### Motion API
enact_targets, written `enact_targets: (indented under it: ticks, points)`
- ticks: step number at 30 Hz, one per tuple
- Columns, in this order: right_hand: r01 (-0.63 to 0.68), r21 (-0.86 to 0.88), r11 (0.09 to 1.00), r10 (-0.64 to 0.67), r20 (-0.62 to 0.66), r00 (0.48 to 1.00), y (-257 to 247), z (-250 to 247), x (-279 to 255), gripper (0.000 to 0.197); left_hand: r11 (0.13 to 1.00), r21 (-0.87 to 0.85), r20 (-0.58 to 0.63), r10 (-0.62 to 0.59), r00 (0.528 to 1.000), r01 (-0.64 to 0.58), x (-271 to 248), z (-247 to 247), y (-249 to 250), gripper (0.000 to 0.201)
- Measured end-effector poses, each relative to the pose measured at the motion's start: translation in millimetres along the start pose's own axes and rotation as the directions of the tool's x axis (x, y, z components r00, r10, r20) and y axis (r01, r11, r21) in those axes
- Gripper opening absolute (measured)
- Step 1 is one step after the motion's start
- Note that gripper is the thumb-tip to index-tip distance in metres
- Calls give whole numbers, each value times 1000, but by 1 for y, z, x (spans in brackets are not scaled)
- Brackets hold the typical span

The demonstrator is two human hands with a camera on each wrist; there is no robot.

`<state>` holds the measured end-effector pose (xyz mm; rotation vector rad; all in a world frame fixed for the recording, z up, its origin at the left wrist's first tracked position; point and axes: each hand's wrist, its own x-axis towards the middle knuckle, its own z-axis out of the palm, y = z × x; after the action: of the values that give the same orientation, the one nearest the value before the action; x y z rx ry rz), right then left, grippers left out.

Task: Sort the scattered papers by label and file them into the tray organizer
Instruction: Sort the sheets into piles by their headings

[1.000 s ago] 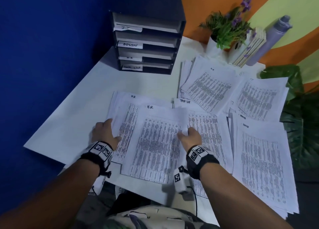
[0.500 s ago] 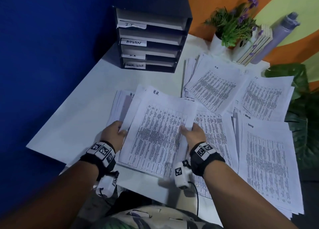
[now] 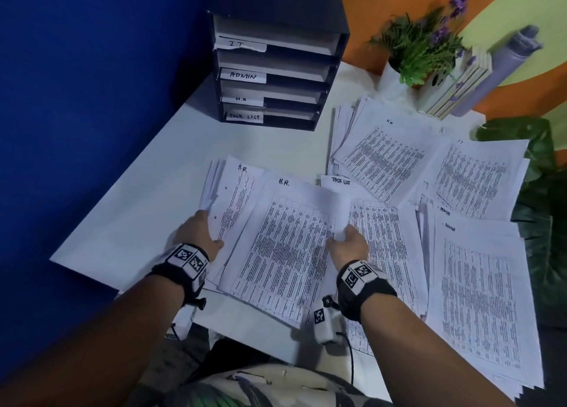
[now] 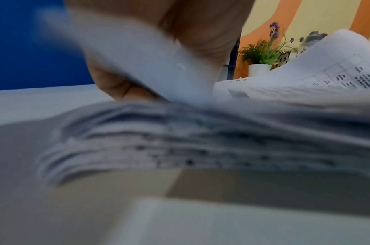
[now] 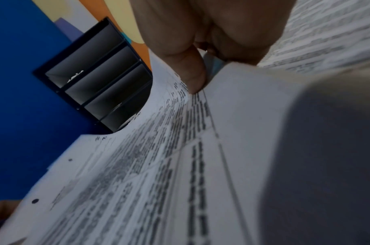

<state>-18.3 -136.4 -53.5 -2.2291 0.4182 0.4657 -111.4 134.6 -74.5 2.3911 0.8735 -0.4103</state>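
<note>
Head view. At the centre of the white rectangular table [image 3: 270,149] lies a loose stack of white printed sheets headed "H.R." [image 3: 285,247]. The left hand [image 3: 201,233] grasps the stack's 9 o'clock edge, thumb on top and fingers hidden beneath the paper. The right hand [image 3: 348,247] pinches the stack's 3 o'clock edge, where the top sheet curls upward over the thumb. Under that edge lies a white printed sheet headed "TASK LIST" [image 3: 380,238]. At 12 o'clock from the stack, well apart, stands the black four-tier tray organizer [image 3: 276,69], its paper tags reading IT, ADMIN, H.R and TASK LIST from top to bottom. Further white printed piles [image 3: 389,155] spread from 1 to 4 o'clock, headed H.R, IT and ADMIN. At 1 o'clock, by the wall, stand a green potted plant with purple flowers [image 3: 423,47] and a grey cylindrical bottle [image 3: 503,63].

Left wrist view. The left hand [image 4: 116,82] closes on a lifted, blurred sheet; thumb and one curled finger show, with the fanned edges of the H.R. stack [image 4: 200,140] below them.

Right wrist view. The thumb [image 5: 192,73] of the right hand presses down on the printed H.R. sheet [image 5: 158,157], clamping its raised edge; the other fingers are hidden. The organizer [image 5: 100,74] appears at 10 o'clock, its slots dark.
</note>
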Motion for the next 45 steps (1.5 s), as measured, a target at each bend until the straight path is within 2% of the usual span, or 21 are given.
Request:
enact_targets:
  ticks: [3,5,7,10,12,15,18,19,21,25,29,33,37,41,45]
  points:
    - [19,7,1000,-19,-1,1000,-1,-3,2,33,1000,12,-19,0,1000,0,-5,-2,4,40]
    - [21,44,999,-22,16,1000,3,-3,8,41,995,-99,-57,-33,998,28,-7,-4,5,28]
    - [-4,148,989,0,21,1000,4,-4,12,48,981,-194,-47,-30,998,21,-9,-5,7,25]
    - [1,257,966,-9,28,1000,0,-4,15,16,959,-282,2,37,999,-35,-12,-4,16,23]
    - [-2,294,956,-8,31,999,-5,-3,14,16,953,-292,21,84,996,-74,-11,1,21,23]
    - [17,273,962,-19,5,1000,-4,-2,17,28,962,-263,-64,63,996,-78,-6,6,19,28]
    - [26,162,987,-24,-16,1000,3,-6,20,25,1000,10,-131,-13,991,14,-2,7,6,62]
    - [28,129,991,-26,-16,1000,4,-7,20,24,997,63,-126,-32,991,40,-2,6,3,71]
    - [29,101,994,-28,-7,1000,7,-7,20,24,997,67,-121,-24,992,33,0,7,-2,78]
    - [29,48,998,-30,15,999,12,-5,18,25,999,-24,-119,-34,992,32,2,11,-2,77]
    - [17,14,1000,-17,25,1000,13,-10,20,21,997,13,-159,-71,985,74,-3,10,6,75]
    - [34,33,999,-35,34,999,15,-14,21,16,995,-72,-116,-79,990,71,1,12,5,74]
    - [84,67,994,-90,103,991,17,-13,15,13,995,17,-134,-92,987,95,-3,14,9,69]
    - [128,63,990,-138,189,972,16,-11,8,40,996,23,-152,-78,985,82,-4,10,6,75]
    - [106,59,993,-116,199,973,14,-4,7,48,998,-50,-126,-45,991,39,-6,5,3,79]
